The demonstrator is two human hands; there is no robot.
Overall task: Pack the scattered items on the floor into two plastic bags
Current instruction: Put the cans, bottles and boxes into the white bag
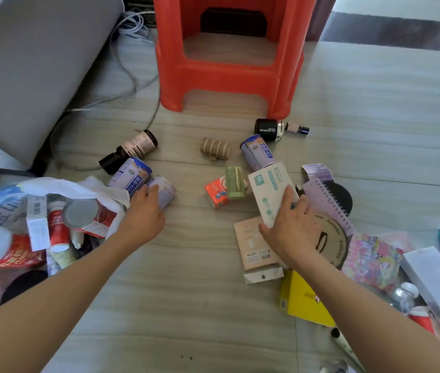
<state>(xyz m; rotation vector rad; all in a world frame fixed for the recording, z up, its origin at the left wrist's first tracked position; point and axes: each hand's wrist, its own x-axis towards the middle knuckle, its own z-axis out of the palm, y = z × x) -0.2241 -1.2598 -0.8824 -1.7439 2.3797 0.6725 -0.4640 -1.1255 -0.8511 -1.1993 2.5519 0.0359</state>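
A white plastic bag (60, 185) lies open at the left, holding cans and small boxes. My left hand (143, 214) grips a purple can (165, 190) lying just right of the bag's mouth. A second purple can (130, 175) lies beside it, and a third (257, 152) farther right. My right hand (291, 227) holds a white box with teal print (270, 189), lifted over a beige packet (254, 246). Between my hands lie an orange box (215, 196) and a green roll (234, 183).
A red plastic stool (227, 63) stands at the back centre, a grey sofa (30, 63) and cables at the back left. A dark bottle (130, 150), a black jar (268, 129), a spiral notebook (326, 195), a yellow box (302, 300) and a white box (434, 284) lie around.
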